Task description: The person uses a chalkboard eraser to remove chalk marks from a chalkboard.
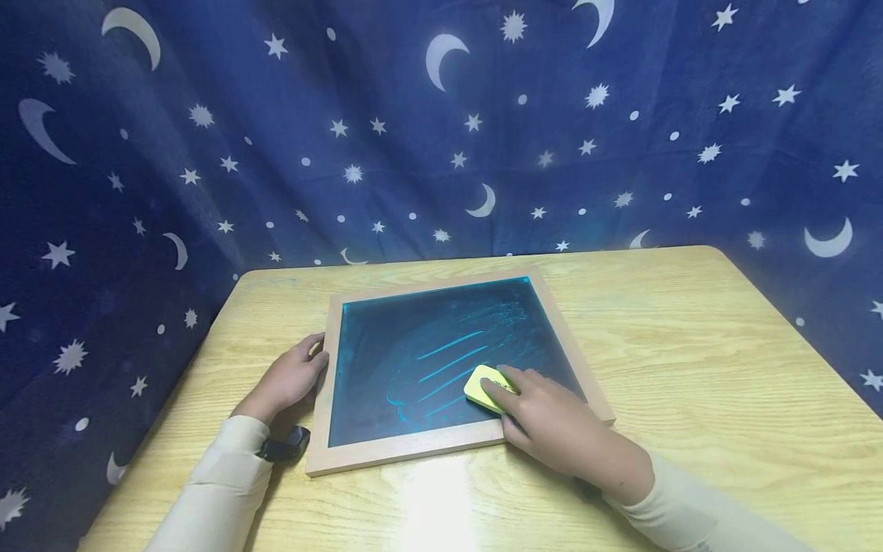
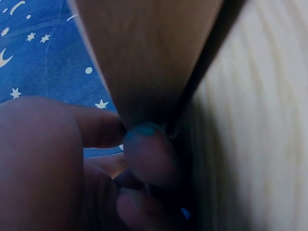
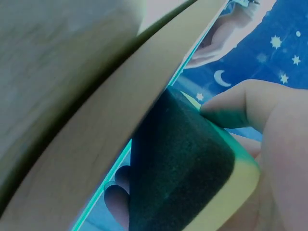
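A wood-framed chalkboard (image 1: 372, 368) lies at a slant on the table, bearing several blue slanting chalk lines and pale smears. My right hand (image 1: 552, 422) grips a yellow eraser (image 1: 480, 383) over the board's lower right part. In the right wrist view the eraser's dark felt (image 3: 178, 159) shows close to the frame, thumb on one side and fingertips on the other. At the left side of the frame, my left hand (image 1: 293, 376) holds the edge with bent fingers. Blue chalk marks one fingertip (image 2: 147, 132) against the wood (image 2: 144, 53) in the left wrist view.
The light wooden table (image 1: 690, 368) extends around the board on all sides. Behind it hangs a dark blue curtain (image 1: 414, 153) with moons and stars. A black wrist device (image 1: 286, 445) sits at the left cuff, beside the frame's lower left corner.
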The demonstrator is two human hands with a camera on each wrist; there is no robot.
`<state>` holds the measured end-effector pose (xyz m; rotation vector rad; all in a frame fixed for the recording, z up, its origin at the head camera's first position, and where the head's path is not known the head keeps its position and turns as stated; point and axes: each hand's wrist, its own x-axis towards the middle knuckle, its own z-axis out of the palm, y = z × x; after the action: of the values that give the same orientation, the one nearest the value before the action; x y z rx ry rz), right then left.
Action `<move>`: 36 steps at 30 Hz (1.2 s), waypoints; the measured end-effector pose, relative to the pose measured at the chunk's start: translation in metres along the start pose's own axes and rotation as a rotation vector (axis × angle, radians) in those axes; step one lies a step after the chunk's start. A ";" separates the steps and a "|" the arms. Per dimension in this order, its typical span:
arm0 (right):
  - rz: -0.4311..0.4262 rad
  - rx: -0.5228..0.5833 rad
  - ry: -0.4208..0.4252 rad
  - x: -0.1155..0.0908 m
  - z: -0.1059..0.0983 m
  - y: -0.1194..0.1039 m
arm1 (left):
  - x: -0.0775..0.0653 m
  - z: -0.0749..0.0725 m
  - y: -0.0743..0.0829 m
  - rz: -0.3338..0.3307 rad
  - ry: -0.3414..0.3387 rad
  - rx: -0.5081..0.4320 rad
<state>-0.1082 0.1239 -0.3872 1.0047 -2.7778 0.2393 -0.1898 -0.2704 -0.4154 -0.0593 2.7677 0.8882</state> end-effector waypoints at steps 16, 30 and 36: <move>-0.086 -0.009 0.016 -0.001 0.005 -0.015 | -0.001 0.002 0.001 0.005 0.017 0.015; -0.042 0.029 0.016 0.000 0.006 -0.010 | -0.001 0.003 0.000 0.001 0.026 0.011; 0.013 0.020 0.014 0.001 0.007 -0.003 | -0.001 0.002 0.002 0.004 0.030 0.013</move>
<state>-0.1075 0.1194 -0.3930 0.9854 -2.7753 0.2755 -0.1890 -0.2679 -0.4160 -0.0653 2.8019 0.8779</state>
